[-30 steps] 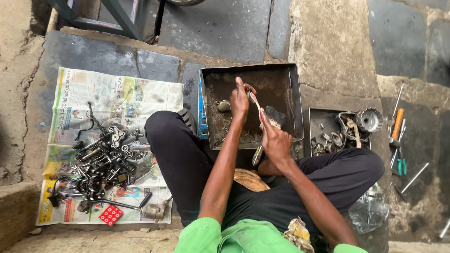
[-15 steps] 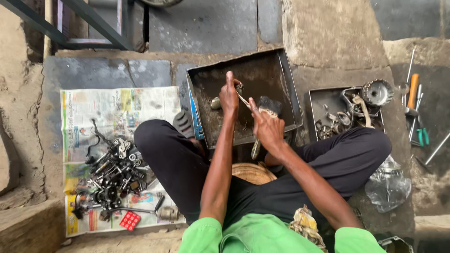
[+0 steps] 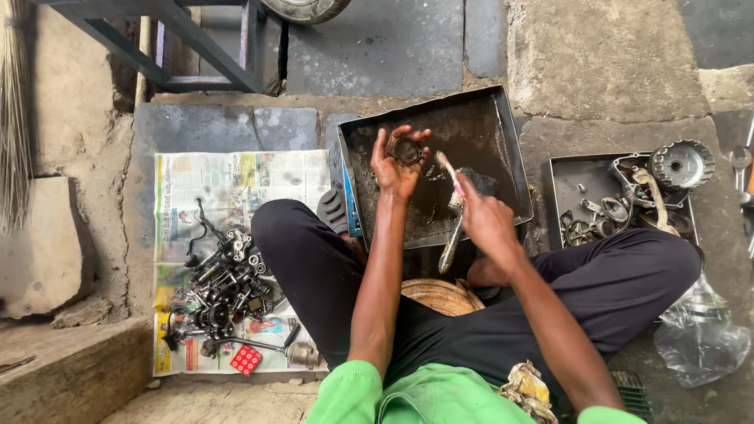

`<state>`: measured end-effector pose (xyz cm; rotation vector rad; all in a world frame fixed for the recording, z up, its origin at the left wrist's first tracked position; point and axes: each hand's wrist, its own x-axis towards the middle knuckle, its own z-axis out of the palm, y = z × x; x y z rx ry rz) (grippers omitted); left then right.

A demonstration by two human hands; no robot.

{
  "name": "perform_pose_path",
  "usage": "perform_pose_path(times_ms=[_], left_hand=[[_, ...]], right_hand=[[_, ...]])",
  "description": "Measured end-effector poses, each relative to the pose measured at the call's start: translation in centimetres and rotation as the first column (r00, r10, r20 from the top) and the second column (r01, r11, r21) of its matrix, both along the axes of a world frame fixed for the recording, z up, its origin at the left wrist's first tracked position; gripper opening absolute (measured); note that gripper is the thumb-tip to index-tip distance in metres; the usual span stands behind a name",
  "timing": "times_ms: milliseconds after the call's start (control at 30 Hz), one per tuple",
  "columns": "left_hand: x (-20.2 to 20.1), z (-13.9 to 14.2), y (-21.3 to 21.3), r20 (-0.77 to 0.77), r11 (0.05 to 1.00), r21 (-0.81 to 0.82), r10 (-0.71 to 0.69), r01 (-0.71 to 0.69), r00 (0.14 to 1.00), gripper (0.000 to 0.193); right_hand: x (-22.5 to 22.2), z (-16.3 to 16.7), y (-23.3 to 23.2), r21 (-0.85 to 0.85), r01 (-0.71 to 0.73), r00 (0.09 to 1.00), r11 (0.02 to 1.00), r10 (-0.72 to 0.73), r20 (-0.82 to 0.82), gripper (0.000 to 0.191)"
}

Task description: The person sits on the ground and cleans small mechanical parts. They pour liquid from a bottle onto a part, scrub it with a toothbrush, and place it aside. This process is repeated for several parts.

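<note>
My left hand (image 3: 397, 165) holds a small dark round metal part (image 3: 407, 151) up over a big dirty metal tray (image 3: 503, 133). Just to the right of it, my right hand (image 3: 487, 224) grips a worn brush (image 3: 453, 210) by its handle, bristle end up near the round part and apart from it. Both hands hover above the tray's greasy floor. I sit cross-legged in dark trousers behind the tray.
A newspaper (image 3: 228, 188) at my left carries several dark gears and springs (image 3: 224, 290) plus a small red block (image 3: 246, 360). A smaller metal tray (image 3: 569, 184) at my right holds engine parts. A clear plastic bag (image 3: 699, 334) lies by my right knee.
My left hand has lifted and turned the round part palm-up. My right hand with the brush has drawn back to the right, away from the part.
</note>
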<state>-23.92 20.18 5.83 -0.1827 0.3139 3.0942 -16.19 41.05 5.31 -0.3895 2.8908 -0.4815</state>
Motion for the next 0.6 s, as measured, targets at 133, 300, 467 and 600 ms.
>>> perform_pose_path(times_ms=[133,300,467,600], left_hand=[[-0.3,-1.5,0.7,0.103,0.997,-0.065,-0.032,0.039,0.994,0.042],[0.0,-2.2,0.6,0.212,0.981,-0.187,-0.005,0.045,0.977,0.036],[1.0,-1.9,1.2,0.184,0.984,-0.151,-0.069,0.098,0.98,0.038],[1.0,-2.0,1.4,0.09,0.977,-0.213,0.053,-0.033,0.994,0.039]], right_hand=[[1.8,2.1,-3.1,-0.02,-0.132,0.96,0.991,0.123,-0.253,0.07],[2.6,1.7,-6.3,0.141,-0.106,0.991,0.984,0.116,-0.062,0.093],[3.7,1.1,-6.0,0.138,-0.092,0.966,0.986,0.123,-0.228,0.101],[4.1,1.6,-5.7,-0.038,-0.099,0.987,0.994,0.093,-0.132,0.086]])
